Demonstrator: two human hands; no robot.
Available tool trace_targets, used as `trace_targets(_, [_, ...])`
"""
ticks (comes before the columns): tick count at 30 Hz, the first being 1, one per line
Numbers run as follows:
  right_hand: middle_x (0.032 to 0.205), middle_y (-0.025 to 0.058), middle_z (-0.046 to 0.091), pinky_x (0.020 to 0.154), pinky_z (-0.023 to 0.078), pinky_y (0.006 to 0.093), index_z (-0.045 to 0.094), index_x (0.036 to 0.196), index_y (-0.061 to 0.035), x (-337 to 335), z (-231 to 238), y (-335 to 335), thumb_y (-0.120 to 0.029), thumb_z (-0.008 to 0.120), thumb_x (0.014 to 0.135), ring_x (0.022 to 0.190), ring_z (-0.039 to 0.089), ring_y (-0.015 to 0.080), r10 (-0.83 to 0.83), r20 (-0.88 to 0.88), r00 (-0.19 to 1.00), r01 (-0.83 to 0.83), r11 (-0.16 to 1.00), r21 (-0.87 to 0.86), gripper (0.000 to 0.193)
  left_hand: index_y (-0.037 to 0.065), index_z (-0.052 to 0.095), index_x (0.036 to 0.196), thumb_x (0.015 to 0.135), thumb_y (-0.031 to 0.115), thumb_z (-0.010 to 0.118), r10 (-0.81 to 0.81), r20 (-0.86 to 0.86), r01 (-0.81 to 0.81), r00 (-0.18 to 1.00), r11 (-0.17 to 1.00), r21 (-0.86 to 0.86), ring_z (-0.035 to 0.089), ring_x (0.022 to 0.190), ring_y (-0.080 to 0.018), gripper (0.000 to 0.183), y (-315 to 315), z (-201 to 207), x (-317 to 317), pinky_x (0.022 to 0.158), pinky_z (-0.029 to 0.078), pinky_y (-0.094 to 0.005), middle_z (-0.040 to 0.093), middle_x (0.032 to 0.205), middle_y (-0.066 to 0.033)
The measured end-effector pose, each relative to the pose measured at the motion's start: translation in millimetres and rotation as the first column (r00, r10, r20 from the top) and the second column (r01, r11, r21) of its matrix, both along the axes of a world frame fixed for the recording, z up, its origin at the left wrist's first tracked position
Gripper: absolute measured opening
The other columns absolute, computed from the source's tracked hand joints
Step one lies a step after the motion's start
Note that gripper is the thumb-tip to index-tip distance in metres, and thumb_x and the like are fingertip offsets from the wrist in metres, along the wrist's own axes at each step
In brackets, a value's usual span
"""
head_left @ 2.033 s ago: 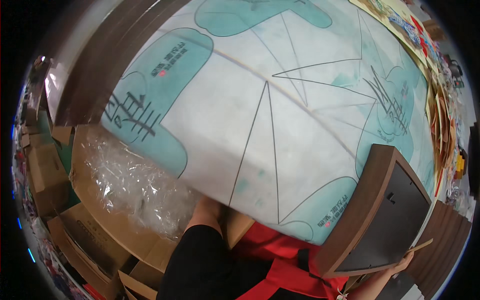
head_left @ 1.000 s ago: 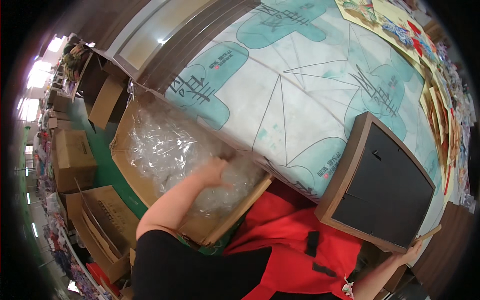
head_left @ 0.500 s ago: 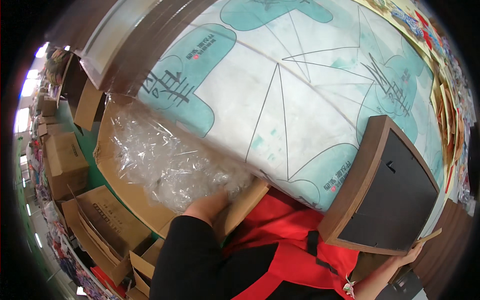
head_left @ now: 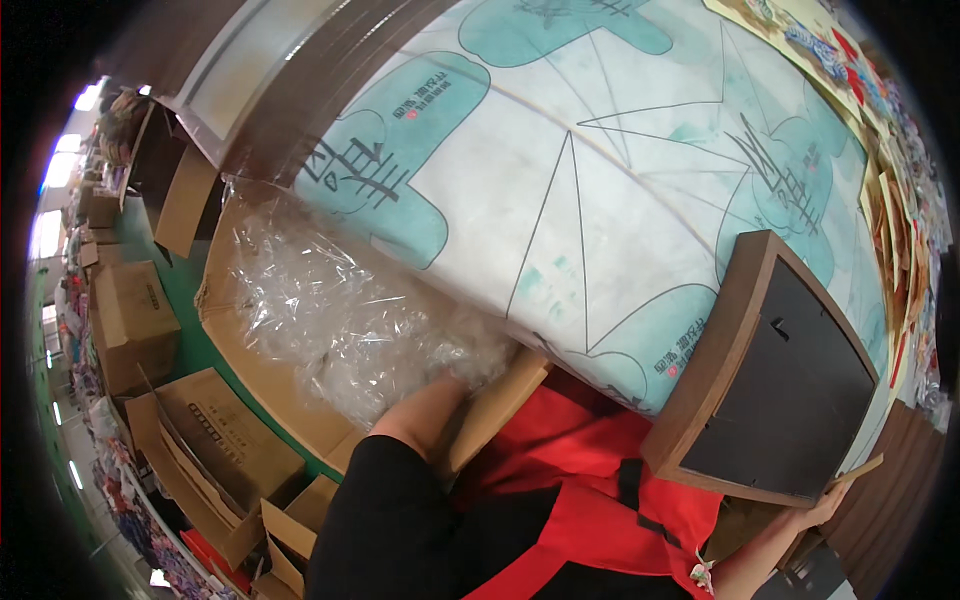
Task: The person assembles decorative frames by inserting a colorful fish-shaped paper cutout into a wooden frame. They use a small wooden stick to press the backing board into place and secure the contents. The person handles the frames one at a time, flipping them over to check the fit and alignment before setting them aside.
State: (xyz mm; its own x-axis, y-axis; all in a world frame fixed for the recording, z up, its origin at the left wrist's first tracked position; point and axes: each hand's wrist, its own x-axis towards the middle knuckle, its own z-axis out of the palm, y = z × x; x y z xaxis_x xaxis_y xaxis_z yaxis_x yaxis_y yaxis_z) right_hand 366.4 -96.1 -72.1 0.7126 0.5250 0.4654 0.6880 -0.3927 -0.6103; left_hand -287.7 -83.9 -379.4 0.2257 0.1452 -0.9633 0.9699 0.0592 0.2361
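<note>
My left hand point(head_left: 428, 408) reaches into a cardboard box point(head_left: 225, 305) full of crinkled clear plastic film point(head_left: 340, 310). Its fingers are buried in the film, so their pose is hidden. At the lower right, my right hand point(head_left: 822, 508) grips the bottom corner of a brown wooden picture frame point(head_left: 725, 350), seen from its dark back with a small hook. The frame is tilted and overlaps the near edge of a table covered in a white and teal printed sheet point(head_left: 520, 220). A thin tan strip point(head_left: 862, 468) juts out beside my right hand; whether I hold it too is unclear.
Several brown cartons, among them an open one point(head_left: 225, 440) and a taller one point(head_left: 135, 310), stand on the green floor point(head_left: 185, 290) at the left. A wooden panel with a pale inset point(head_left: 250, 80) lies at the far left. Coloured papers point(head_left: 890, 220) line the table's right side.
The view has shifted slightly, moving the table and plastic a little to the right in the picture. My left hand stays in the plastic film; my right hand stays on the picture frame.
</note>
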Motion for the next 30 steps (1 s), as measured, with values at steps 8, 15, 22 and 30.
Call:
trace_targets(8, [0.102, 0.0071, 0.057, 0.082, 0.046, 0.0339, 0.057, 0.111, -0.0018, -45, 8, 13, -0.025, 0.054, 0.091, 0.093, 0.056, 0.0196, -0.065, -0.429, 0.901, 0.175, 0.959, 0.221, 0.031, 0.001, 0.066, 0.095, 0.078, 0.004, 0.052, -0.046, 0.024, 0.030, 0.999, 0.884, 0.466, 0.062, 0.096, -0.0366, 0.022, 60, 169, -1, 0.080, 0.050, -0.0431, 0.064, 0.100, -0.0216])
trace_targets(15, [0.082, 0.0017, 0.053, 0.065, 0.042, 0.0223, 0.054, 0.108, -0.0068, -48, 4, 21, -0.031, 0.049, 0.097, 0.074, 0.050, 0.0090, 0.116, -0.527, 0.842, 0.128, 0.905, 0.405, 0.027, -0.001, 0.060, 0.096, 0.078, -0.001, 0.058, 0.062, 0.731, -0.733, 0.680, 0.009, 0.680, 0.059, 0.088, -0.0351, 0.019, 74, 279, 58, 0.075, 0.047, -0.0413, 0.061, 0.096, -0.0182])
trace_targets(22, [0.088, 0.0041, 0.057, 0.063, 0.043, 0.0227, 0.050, 0.112, -0.0044, -93, 80, 22, -0.012, 0.043, 0.096, 0.071, 0.051, 0.0101, 0.338, -0.316, 0.886, -0.144, 0.851, 0.506, 0.019, 0.000, 0.058, 0.108, 0.067, 0.005, 0.074, -0.566, 0.591, -0.713, 0.574, 0.008, 0.701, 0.055, 0.094, -0.0303, 0.044, 65, 354, 163, 0.082, 0.044, -0.0409, 0.058, 0.106, -0.0134])
trace_targets(30, [0.064, 0.0135, 0.057, 0.053, 0.043, 0.0379, 0.060, 0.083, -0.0051, -170, 113, 25, -0.015, 0.054, 0.089, 0.058, 0.058, 0.0276, 0.714, -0.235, 0.660, -0.751, 0.617, -0.235, 0.013, 0.005, 0.060, 0.105, 0.065, 0.014, 0.075, -0.591, 0.446, -0.490, 0.672, 0.097, 0.866, 0.053, 0.092, -0.0269, 0.044, 72, 375, 219, 0.081, 0.040, -0.0382, 0.057, 0.098, -0.0077])
